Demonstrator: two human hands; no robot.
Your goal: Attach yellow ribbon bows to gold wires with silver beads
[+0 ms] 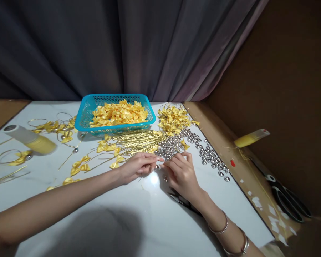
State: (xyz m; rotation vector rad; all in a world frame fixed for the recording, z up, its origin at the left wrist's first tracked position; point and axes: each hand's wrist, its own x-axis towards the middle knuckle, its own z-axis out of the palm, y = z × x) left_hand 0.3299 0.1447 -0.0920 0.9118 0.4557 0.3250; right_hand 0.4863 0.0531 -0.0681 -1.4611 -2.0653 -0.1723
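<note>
Over the middle of the white marble-patterned table point(101, 214), my left hand point(139, 166) and my right hand point(180, 175) meet at the fingertips. Both are closed in a pinch; whatever they hold is too small and hidden to name. Small shiny silver beads point(171, 147) lie in a heap just beyond my fingers and spread to the right. A bundle of thin gold wire ties point(137, 141) lies behind my left hand. Yellow ribbon bows point(80, 166) on gold wires lie to its left. Beneath my right wrist is a partly hidden dark object point(182, 201).
A blue plastic basket point(79, 123) of yellow bows stands at the back, a pile of bows on wires point(173, 119) to its right. At left, a translucent bottle-like container point(32, 139) lies tilted. Black-handled scissors point(286, 200) and a yellow spool-like roll point(251, 138) lie at right.
</note>
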